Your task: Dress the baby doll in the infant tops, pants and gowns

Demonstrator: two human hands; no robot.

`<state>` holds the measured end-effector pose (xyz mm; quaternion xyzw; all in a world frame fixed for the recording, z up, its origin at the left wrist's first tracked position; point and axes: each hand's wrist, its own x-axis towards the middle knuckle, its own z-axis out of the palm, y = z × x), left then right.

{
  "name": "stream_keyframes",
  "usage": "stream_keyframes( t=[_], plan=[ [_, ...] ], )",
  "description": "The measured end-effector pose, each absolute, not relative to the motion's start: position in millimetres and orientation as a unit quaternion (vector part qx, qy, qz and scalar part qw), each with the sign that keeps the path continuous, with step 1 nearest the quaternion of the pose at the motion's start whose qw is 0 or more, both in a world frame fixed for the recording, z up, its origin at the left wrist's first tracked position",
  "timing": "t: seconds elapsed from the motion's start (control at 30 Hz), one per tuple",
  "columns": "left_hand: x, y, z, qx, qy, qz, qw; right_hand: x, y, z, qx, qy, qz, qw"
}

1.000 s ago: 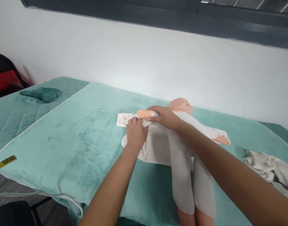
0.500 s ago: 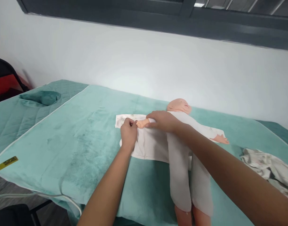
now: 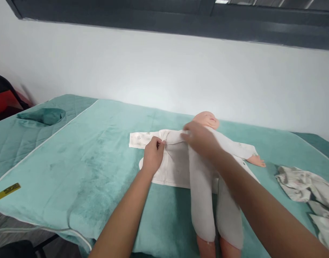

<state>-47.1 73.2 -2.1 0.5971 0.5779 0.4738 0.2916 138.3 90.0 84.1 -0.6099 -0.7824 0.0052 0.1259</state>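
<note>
A baby doll (image 3: 204,172) in white clothing lies on its back, with its head (image 3: 206,119) toward the wall. Under it, a white baby shirt (image 3: 177,170) with small prints is spread out, one sleeve (image 3: 139,139) reaching left. My left hand (image 3: 153,154) pinches the shirt's edge where that sleeve begins. The doll's arm on this side goes into the sleeve opening, and its hand is hidden inside. Blurred by motion, my right hand (image 3: 200,139) is at the doll's upper arm and shoulder; its grip is unclear. The doll's other hand (image 3: 256,161) sticks out of the right sleeve.
A teal cover (image 3: 94,154) spreads over the bed, with a face hole (image 3: 41,117) at the left. Crumpled printed clothing (image 3: 306,190) lies to the right. A white wall (image 3: 153,71) stands behind. A yellow tag (image 3: 5,192) and a cable (image 3: 46,228) are at the left edge.
The doll's hand, visible between my hands before, has gone into the sleeve. My right hand has moved off its forearm toward the shoulder. My left hand has shifted slightly right.
</note>
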Motion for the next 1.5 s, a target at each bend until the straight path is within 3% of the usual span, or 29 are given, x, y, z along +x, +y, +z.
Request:
stream_keyframes(
  t=[0.07,0.17,0.47,0.6,0.7,1.07,1.33,1.5],
  plan=[
    [-47,74,-2,0.597,0.583,0.470,0.287,182,75,88,-0.734,-0.656,-0.024,0.171],
    [-45,72,-2,0.599,0.590,0.468,0.272,237,58,74,-0.809,-0.560,-0.013,0.177],
    [-42,64,-2,0.617,0.590,0.465,0.235,256,41,27,-0.789,-0.464,0.171,0.364],
    [-38,63,-2,0.623,0.592,0.460,0.222,254,34,27,-0.720,-0.424,0.324,0.445],
    [-36,64,-2,0.630,0.594,0.453,0.210,248,30,27,-0.677,-0.424,0.399,0.449],
    [-21,71,9,0.607,0.593,0.481,0.218,205,28,17,-0.536,-0.520,0.496,0.443],
    [-1,45,74,0.654,0.541,0.435,0.301,213,33,5,-0.497,-0.468,0.553,0.478],
    [12,17,104,0.692,0.418,0.379,0.451,215,34,1,-0.483,-0.480,0.557,0.476]
  ],
)
